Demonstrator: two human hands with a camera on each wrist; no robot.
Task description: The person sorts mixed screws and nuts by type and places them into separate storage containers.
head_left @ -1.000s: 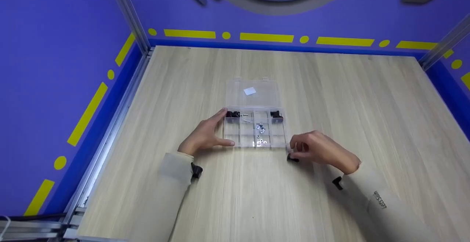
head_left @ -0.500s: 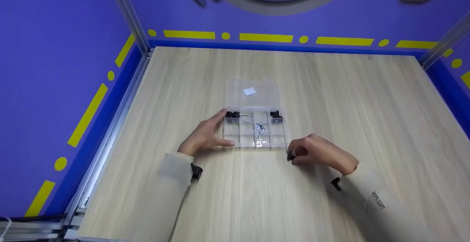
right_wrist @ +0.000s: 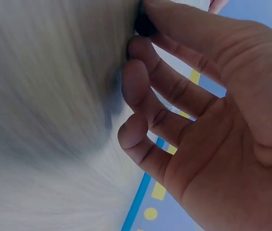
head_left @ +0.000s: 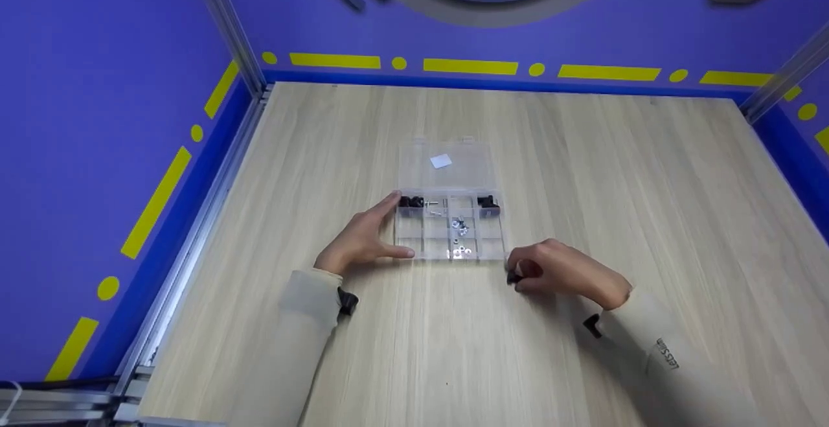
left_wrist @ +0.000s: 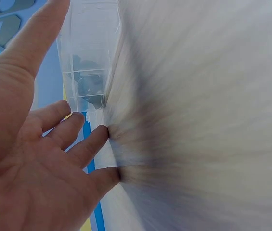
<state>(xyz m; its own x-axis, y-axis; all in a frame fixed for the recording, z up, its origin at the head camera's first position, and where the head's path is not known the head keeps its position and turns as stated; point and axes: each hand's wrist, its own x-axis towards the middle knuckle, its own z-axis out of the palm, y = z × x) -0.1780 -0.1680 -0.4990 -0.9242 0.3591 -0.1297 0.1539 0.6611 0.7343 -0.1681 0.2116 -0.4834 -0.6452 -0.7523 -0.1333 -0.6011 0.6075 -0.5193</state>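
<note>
A clear plastic compartment box (head_left: 409, 226) lies on the table with its lid (head_left: 414, 171) folded back. My left hand (head_left: 361, 239) rests against the box's left side, thumb along the front edge and fingers spread. Beyond the box's front right corner, my right hand (head_left: 558, 268) pinches a small black piece (head_left: 512, 277) between thumb and finger, close to the tabletop. In the right wrist view that black piece (right_wrist: 145, 24) is mostly hidden by the thumb, so its kind is unclear. Black parts (head_left: 412, 202) fill the back left compartment, and small shiny metal pieces (head_left: 460, 225) lie in the middle ones.
More black parts (head_left: 488, 203) sit in the box's back right compartment. A white label (head_left: 441, 161) is on the lid. The wooden table (head_left: 647, 207) is bordered by blue walls with yellow marks and a metal frame (head_left: 227, 32).
My right hand has shifted slightly and its fingertips now close around the black piece, which has turned a little. My left hand and the box have stayed in place.
</note>
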